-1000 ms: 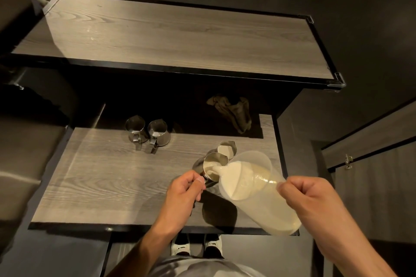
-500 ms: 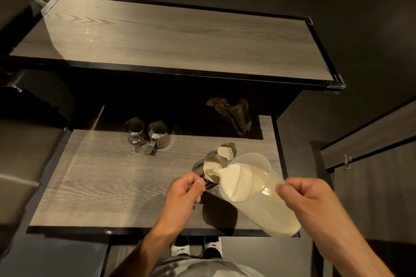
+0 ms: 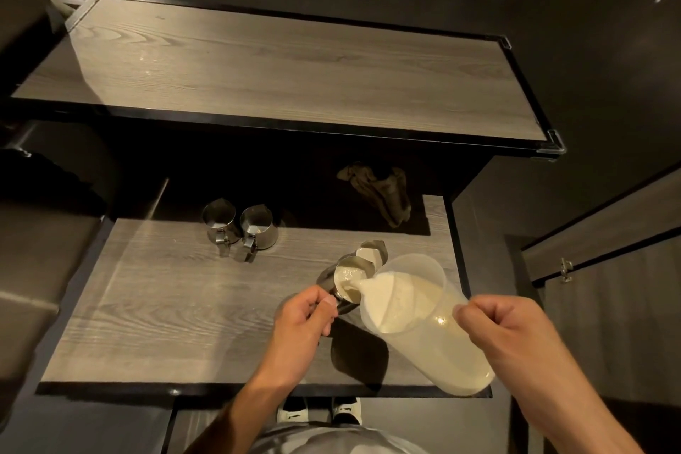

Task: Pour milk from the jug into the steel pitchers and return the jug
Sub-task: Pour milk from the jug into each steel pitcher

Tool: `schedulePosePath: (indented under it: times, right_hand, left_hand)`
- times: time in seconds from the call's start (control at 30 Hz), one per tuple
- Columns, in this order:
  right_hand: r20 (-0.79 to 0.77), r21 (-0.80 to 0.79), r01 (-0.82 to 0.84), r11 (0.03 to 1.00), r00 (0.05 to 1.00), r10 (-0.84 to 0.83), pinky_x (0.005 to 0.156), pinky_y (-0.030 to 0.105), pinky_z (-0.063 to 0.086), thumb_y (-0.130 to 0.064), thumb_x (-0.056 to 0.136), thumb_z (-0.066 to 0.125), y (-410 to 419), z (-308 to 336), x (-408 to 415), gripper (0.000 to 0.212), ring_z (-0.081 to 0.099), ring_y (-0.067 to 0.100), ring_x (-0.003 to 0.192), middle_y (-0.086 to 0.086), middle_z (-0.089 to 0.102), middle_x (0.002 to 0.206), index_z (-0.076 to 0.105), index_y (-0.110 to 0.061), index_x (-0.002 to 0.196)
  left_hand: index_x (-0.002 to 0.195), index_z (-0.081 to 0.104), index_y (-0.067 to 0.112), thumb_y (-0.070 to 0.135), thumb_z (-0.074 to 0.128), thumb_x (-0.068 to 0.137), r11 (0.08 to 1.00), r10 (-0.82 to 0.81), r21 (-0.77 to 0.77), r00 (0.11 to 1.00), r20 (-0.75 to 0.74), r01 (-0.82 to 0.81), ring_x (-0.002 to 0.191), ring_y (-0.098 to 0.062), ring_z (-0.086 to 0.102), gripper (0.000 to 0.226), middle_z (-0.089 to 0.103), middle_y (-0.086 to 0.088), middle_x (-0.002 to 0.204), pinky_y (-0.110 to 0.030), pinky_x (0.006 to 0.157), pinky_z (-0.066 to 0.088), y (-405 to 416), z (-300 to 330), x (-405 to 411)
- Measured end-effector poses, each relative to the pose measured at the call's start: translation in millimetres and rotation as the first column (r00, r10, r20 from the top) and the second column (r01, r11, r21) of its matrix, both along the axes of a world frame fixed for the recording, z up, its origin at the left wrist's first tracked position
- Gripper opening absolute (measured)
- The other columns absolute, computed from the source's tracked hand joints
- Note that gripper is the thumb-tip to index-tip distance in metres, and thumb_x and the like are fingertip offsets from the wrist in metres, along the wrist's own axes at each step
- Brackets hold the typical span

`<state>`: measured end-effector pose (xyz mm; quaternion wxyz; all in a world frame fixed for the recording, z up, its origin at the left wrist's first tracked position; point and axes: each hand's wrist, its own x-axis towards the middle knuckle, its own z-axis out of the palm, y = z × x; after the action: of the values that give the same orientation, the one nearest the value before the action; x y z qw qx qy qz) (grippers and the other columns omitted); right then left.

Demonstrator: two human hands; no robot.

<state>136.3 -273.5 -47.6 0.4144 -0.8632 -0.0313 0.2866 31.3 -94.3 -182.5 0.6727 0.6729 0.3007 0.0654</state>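
Pouring milk, lower right of frame: my right hand [image 3: 516, 335] in closed grip tilts the translucent plastic jug [image 3: 416, 317] over the small steel pitcher [image 3: 348, 282], whose handle my left hand [image 3: 300, 324] pinches on the grey wood-grain tabletop [image 3: 177, 306].

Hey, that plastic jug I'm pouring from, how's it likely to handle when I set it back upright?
The jug probably feels heavy, since milk fills much of it. Held only by the right hand, it may slosh as it tips back.

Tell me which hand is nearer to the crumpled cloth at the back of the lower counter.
Left. The left hand holds a pitcher's handle, below and slightly left of the cloth. The right hand grips the jug, farther toward the counter's right edge.
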Motion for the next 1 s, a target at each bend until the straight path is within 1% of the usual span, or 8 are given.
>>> schedulePosePath:
  times: [0.13,0.3,0.47,0.6,0.73,0.83,0.9,1.0]
  right_hand:
    - [-0.032,0.020,0.020,1.000,0.999,-0.019,0.059,0.026,0.041,-0.016,0.086,0.060,2.4,-3.5,3.0,0.042,0.050,0.017,0.065,-0.003,0.051,0.050,0.051,-0.011,0.045]
    - [-0.028,0.079,0.055,0.995,0.998,-0.053,0.058,0.029,0.037,-0.014,0.087,0.057,6.6,-8.8,5.2,0.044,0.039,0.014,0.053,-0.007,0.040,0.036,0.045,-0.011,0.046]
    - [-0.076,0.156,0.116,0.981,0.992,-0.105,0.063,0.036,0.039,-0.015,0.087,0.057,11.0,-23.8,2.8,0.038,0.041,0.020,0.057,0.002,0.042,0.046,0.049,-0.007,0.051]
    - [-0.136,0.260,0.193,0.946,0.977,-0.162,0.067,0.037,0.035,-0.014,0.088,0.054,14.7,-40.9,2.4,0.035,0.034,0.024,0.061,0.010,0.036,0.053,0.048,-0.003,0.055]
    - [-0.190,0.329,0.257,0.909,0.961,-0.203,0.072,0.040,0.036,-0.016,0.088,0.054,18.3,-61.2,4.4,0.033,0.034,0.027,0.068,0.014,0.038,0.061,0.049,-0.002,0.059]
    - [-0.243,0.387,0.307,0.869,0.943,-0.225,0.081,0.045,0.038,-0.018,0.086,0.055,21.5,-70.6,8.2,0.037,0.039,0.026,0.078,0.016,0.047,0.073,0.047,0.012,0.066]
    - [-0.268,0.434,0.346,0.832,0.931,-0.248,0.083,0.044,0.038,-0.015,0.087,0.054,23.8,-75.9,12.1,0.034,0.040,0.026,0.082,0.015,0.050,0.079,0.050,0.015,0.073]
    - [-0.283,0.501,0.403,0.766,0.913,-0.295,0.077,0.034,0.042,-0.008,0.089,0.050,25.2,-79.9,15.8,0.019,0.040,0.025,0.073,0.014,0.049,0.076,0.056,0.004,0.076]
  left_hand:
    - [0.070,0.058,0.013,0.014,0.051,0.094,1.000,-0.013,-0.007,1.000,-0.010,0.013,0.066,-0.018,0.052,0.025,0.050,-0.001,0.059,-0.014,0.065,0.045,3.7,-1.4,1.2]
    - [0.069,0.057,0.015,0.013,0.050,0.095,0.999,0.005,-0.052,1.000,-0.009,-0.006,0.071,-0.022,0.054,0.027,0.050,-0.003,0.060,-0.023,0.072,0.045,11.0,-2.2,4.7]
    - [0.075,0.059,0.005,0.009,0.048,0.095,0.996,0.041,-0.086,0.999,0.032,-0.038,0.073,-0.022,0.059,0.023,0.052,-0.007,0.060,-0.030,0.082,0.047,19.8,-5.2,7.0]
    - [0.075,0.059,0.006,0.011,0.047,0.096,0.991,0.065,-0.122,0.996,0.056,-0.058,0.072,-0.022,0.061,0.025,0.054,-0.008,0.059,-0.026,0.081,0.047,27.3,-7.6,10.8]
    - [0.075,0.060,0.009,0.016,0.048,0.097,0.987,0.084,-0.141,0.996,0.042,-0.078,0.076,-0.022,0.065,0.026,0.057,-0.004,0.059,-0.036,0.090,0.047,34.4,-19.6,15.3]
    - [0.076,0.061,0.009,0.016,0.047,0.097,0.988,0.078,-0.135,0.996,0.039,-0.072,0.081,-0.025,0.066,0.026,0.059,-0.002,0.061,-0.041,0.093,0.046,38.9,-27.2,23.8]
    - [0.077,0.061,0.009,0.013,0.046,0.097,0.988,0.077,-0.132,0.997,0.018,-0.074,0.080,-0.025,0.065,0.025,0.059,-0.002,0.061,-0.042,0.095,0.046,41.1,-33.2,30.9]
    - [0.079,0.060,0.009,0.012,0.044,0.098,0.986,0.084,-0.138,0.996,-0.039,-0.089,0.083,-0.025,0.064,0.025,0.059,0.002,0.059,-0.042,0.097,0.045,43.4,-45.9,40.3]
